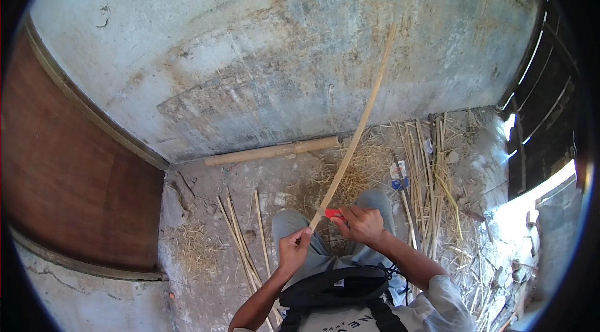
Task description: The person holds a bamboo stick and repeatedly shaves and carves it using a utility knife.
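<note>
A long pale bamboo strip (357, 135) slants from my lap up and away to the right, its far end in front of the wall. My left hand (294, 249) is closed around the strip's near end. In my right hand (362, 224) is a red-handled knife (333, 213), gripped by its handle. The short blade lies against the strip, a little beyond my left fingers. Both hands are above my knees.
A thick bamboo pole (272, 152) lies along the wall's base (250, 82). Curly shavings (350, 173) cover the floor ahead. Thin bamboo sticks (425, 188) lie at right, beside a small packet (399, 174); more sticks (242, 241) lie at left. A brown door (81, 163) stands left.
</note>
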{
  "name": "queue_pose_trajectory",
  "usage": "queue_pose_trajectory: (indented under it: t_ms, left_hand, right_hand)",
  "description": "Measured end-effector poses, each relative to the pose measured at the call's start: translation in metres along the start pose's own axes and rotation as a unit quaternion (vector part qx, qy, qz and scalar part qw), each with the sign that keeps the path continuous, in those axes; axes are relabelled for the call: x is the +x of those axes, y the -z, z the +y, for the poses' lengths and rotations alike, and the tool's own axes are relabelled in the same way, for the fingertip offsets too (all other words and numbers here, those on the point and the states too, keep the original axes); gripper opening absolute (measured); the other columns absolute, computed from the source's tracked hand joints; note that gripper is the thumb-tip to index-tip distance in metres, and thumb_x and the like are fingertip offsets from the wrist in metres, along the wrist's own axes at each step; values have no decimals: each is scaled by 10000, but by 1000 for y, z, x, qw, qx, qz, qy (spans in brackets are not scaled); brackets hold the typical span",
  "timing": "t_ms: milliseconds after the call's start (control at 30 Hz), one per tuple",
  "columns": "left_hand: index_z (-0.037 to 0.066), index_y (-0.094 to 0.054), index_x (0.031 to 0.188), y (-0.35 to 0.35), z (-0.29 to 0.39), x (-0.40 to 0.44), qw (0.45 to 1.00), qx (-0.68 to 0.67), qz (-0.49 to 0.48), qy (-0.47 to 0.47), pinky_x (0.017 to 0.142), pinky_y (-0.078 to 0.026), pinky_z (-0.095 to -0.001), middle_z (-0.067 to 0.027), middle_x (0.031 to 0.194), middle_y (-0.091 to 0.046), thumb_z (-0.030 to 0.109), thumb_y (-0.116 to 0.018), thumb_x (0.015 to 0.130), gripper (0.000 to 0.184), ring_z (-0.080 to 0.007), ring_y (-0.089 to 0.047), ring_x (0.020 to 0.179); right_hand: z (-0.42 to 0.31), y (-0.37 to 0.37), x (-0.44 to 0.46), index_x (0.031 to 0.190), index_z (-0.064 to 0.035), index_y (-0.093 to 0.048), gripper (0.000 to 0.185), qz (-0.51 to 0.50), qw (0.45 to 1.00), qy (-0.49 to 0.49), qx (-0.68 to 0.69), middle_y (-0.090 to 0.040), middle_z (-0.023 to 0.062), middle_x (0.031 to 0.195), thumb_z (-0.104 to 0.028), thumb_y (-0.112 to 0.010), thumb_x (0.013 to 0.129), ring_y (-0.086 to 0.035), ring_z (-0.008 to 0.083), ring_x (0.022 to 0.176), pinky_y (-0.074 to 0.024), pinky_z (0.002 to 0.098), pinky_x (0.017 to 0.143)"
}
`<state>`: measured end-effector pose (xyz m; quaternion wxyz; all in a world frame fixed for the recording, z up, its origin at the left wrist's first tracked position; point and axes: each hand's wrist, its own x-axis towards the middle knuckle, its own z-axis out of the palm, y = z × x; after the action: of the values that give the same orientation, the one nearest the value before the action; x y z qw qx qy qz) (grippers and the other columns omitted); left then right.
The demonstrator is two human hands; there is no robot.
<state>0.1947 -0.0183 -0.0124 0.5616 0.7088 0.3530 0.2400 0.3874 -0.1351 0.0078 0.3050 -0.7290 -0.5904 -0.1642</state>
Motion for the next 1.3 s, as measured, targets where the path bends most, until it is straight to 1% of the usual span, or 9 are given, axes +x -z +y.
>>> queue_pose_trajectory:
  t_ms: [167, 233, 400, 533, 667, 767, 1000, 1067, 1300]
  left_hand:
    - [-22, -704, 999, 7, 1, -10, 1000, 26, -18, 2, 486, -338, -233, 64, 613, -475, 228, -599, 976, 272, -17, -398, 580]
    - [-19, -704, 999, 12, -7, -26, 998, 62, -21, -7, 493, -351, -237, 57, 612, -484, 229, -605, 972, 269, -22, -410, 583]
    - [-10, -703, 996, 42, -31, -46, 992, 71, -91, 41, 530, -394, -252, 26, 608, -493, 255, -632, 952, 278, -40, -436, 595]
    - [-19, -691, 934, 40, -31, -21, 994, 70, -76, 39, 524, -388, -253, 25, 598, -488, 260, -615, 963, 291, -39, -436, 587]
    - [-8, -683, 859, 15, -15, 4, 996, 23, -75, 36, 502, -344, -228, 49, 625, -495, 290, -572, 993, 345, -36, -421, 555]
    - [11, -675, 832, -2, -15, 14, 996, -27, -58, 55, 483, -321, -219, 54, 617, -486, 292, -558, 1001, 348, -27, -404, 534]
    - [-23, -659, 799, -2, -9, 4, 994, -55, -44, 79, 516, -341, -222, 53, 619, -495, 256, -576, 988, 346, -24, -417, 585]
    - [-24, -669, 823, 1, -10, -2, 995, -44, -43, 72, 516, -343, -222, 53, 620, -496, 252, -578, 987, 334, -24, -417, 585]
    - [-24, -686, 873, -2, -4, 3, 996, -41, -46, 57, 512, -347, -221, 52, 624, -502, 251, -567, 992, 322, -24, -424, 579]
  right_hand:
    - [27, -1, 14, 879, -84, -699, 258, 61, 994, -93, 11, -608, 84, 602, -341, -697, 862, -601, 245, 459, -474, 367, 414]
    - [69, 13, 26, 880, -91, -730, 264, 70, 954, -289, -43, -618, 125, 584, -338, -640, 908, -615, 293, 491, -474, 408, 435]
    - [137, 61, 25, 959, -112, -748, 276, 88, 934, -344, -48, -583, 160, 560, -341, -593, 940, -620, 325, 515, -468, 414, 477]
    - [85, 56, 27, 1004, -123, -743, 236, -2, 921, -383, 70, -617, 154, 614, -305, -610, 934, -630, 310, 529, -466, 412, 499]
    - [18, 12, 8, 1042, -135, -716, 233, 6, 959, -198, 205, -673, 85, 722, -312, -651, 905, -670, 280, 596, -512, 394, 510]
    - [-5, -6, -1, 993, -130, -696, 233, -65, 978, -123, 153, -681, 64, 729, -339, -657, 898, -676, 280, 608, -530, 406, 513]
    - [-7, 3, 7, 912, -127, -693, 239, -71, 988, -131, 53, -663, 76, 663, -362, -674, 874, -646, 267, 519, -504, 399, 452]
    - [7, 9, 16, 868, -129, -702, 241, 10, 987, -154, 50, -626, 62, 584, -370, -682, 863, -630, 263, 484, -493, 387, 439]
    - [-8, 17, 6, 873, -126, -713, 248, -38, 985, -143, 87, -615, 43, 563, -371, -688, 856, -624, 266, 479, -484, 383, 430]
